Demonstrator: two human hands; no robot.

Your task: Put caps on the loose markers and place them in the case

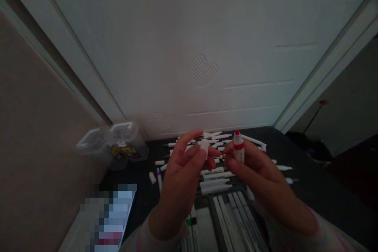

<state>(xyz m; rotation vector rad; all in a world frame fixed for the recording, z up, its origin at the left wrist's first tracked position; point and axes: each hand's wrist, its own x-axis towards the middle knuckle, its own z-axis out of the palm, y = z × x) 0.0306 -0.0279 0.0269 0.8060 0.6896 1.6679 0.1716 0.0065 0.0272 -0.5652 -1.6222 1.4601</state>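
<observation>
My left hand (184,173) pinches a small white marker cap (204,146) between thumb and fingertips. Close beside it, my right hand (254,171) grips an uncapped white marker with a red band and red tip (238,146), held upright. The two hands almost touch over a dark surface (307,173). Under and behind them lie several white markers (217,177), scattered, some with coloured ends.
A clear plastic box with handles (118,143) stands at the left against the wall. A tray of several markers in rows (233,220) lies near me. A white door with embossed hearts (205,71) rises behind. A blurred-out item (113,218) lies at the lower left.
</observation>
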